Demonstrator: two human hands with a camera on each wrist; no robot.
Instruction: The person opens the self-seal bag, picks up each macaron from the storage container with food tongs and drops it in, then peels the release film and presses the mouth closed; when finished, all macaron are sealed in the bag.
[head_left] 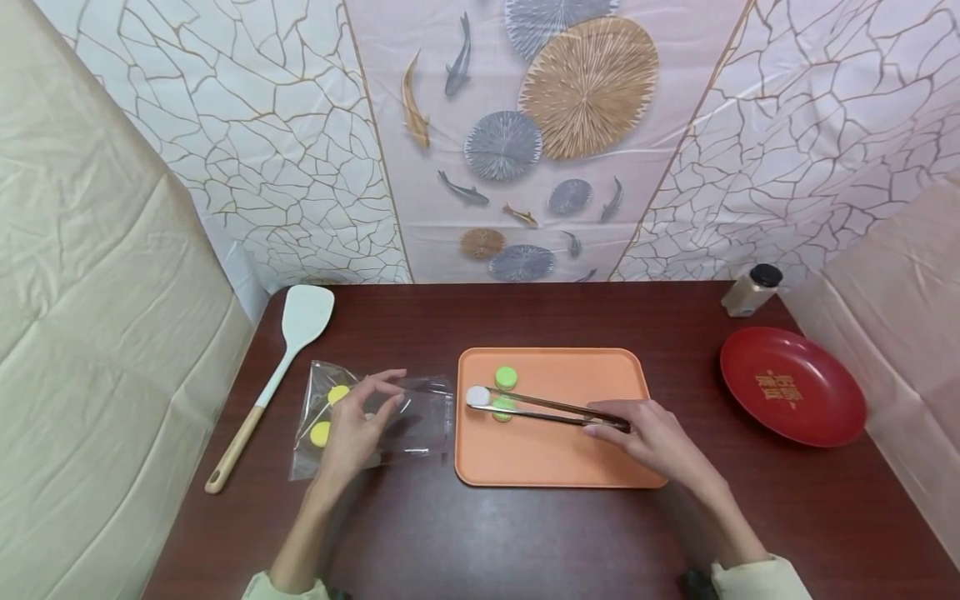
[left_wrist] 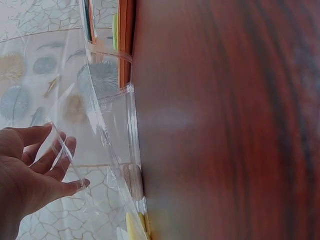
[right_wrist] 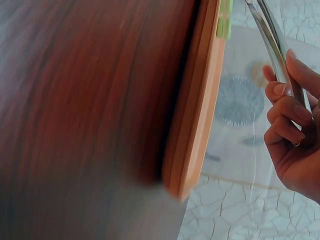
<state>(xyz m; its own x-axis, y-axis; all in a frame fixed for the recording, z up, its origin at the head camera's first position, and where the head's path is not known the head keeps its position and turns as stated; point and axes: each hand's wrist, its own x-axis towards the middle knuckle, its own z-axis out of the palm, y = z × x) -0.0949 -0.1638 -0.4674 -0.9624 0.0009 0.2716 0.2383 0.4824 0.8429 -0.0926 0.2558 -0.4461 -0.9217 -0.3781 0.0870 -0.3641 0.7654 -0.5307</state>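
My right hand (head_left: 660,442) grips metal tongs (head_left: 551,408), whose tips hold a white macaron (head_left: 477,396) above the left part of an orange tray (head_left: 555,467). Two green macarons lie on the tray, one (head_left: 506,378) behind the tips, the other (head_left: 502,409) partly covered by them. My left hand (head_left: 352,429) is over a clear plastic bag (head_left: 420,421), fingers spread. In the left wrist view its fingertips touch the raised film (left_wrist: 97,117). Inside the bag are two yellow macarons (head_left: 320,434) and a pale brownish one (left_wrist: 132,182), mostly hidden from the head view by the hand.
A white spatula (head_left: 300,321) with a wooden handle lies left of the bag. To the tray's right sits a red plate (head_left: 795,387) with gold lettering. A small black-capped jar (head_left: 752,290) stands behind the plate. Patterned cloth walls enclose the dark wooden table (head_left: 510,542).
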